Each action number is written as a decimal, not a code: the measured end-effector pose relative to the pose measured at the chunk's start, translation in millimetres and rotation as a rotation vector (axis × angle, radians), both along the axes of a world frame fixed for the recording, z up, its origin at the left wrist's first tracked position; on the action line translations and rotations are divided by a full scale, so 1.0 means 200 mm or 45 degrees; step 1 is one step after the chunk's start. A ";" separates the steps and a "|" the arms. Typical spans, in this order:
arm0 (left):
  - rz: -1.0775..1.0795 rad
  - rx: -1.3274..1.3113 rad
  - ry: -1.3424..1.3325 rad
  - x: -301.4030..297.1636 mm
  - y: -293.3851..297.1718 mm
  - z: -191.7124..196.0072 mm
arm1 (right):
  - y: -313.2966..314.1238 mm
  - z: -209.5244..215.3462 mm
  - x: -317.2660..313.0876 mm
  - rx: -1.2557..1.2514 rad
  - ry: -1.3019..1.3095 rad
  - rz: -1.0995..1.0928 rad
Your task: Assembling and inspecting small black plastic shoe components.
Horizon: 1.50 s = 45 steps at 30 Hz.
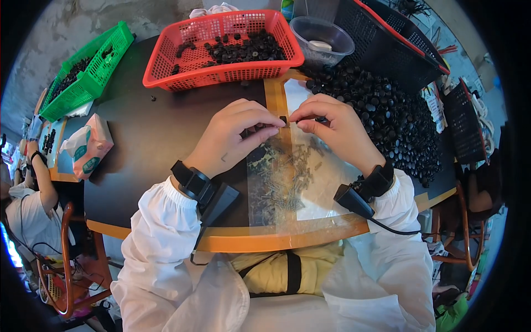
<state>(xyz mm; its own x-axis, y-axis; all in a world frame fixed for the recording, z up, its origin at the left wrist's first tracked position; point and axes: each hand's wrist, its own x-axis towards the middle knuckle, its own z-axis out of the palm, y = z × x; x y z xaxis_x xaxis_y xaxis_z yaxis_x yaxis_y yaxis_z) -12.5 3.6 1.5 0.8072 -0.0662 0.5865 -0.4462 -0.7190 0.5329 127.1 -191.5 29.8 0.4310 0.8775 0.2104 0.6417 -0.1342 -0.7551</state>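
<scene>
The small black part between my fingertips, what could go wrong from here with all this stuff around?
1. The small black part is pinched only by the fingertips of the left hand and right hand; it could slip and drop among the loose metal pins.
2. The heap of black caps lies right beside the right hand; a wrist sweep might scatter some off the table.

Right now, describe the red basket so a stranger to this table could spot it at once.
Start at the dark table with its orange edge and look to the far side, beyond the left hand and right hand. There sits the red basket, a rectangular plastic mesh holding small black parts. Its neighbours are a green basket to its left and a clear tub to its right; only it is red.
</scene>
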 end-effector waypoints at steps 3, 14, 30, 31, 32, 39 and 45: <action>0.011 -0.209 0.114 -0.01 -0.03 0.02 | -0.02 -0.05 -0.02 0.084 0.623 -0.009; 0.040 -0.629 0.293 -0.05 -0.11 0.01 | 0.00 -0.08 -0.13 0.279 1.230 0.041; 0.169 -0.562 0.293 -0.04 -0.13 0.01 | -0.02 -0.08 -0.16 0.219 0.566 -0.153; 0.165 -0.507 0.246 -0.04 -0.13 0.01 | -0.02 -0.08 -0.16 0.220 0.568 -0.146; 0.162 -0.451 0.200 -0.04 -0.13 0.01 | -0.02 -0.08 -0.16 0.255 0.571 -0.152; 0.239 -0.359 -0.013 -0.04 -0.13 0.03 | -0.02 -0.11 -0.12 0.412 1.207 -0.083; 0.172 -0.674 0.078 -0.04 -0.15 0.03 | -0.03 -0.11 -0.15 0.350 1.393 0.030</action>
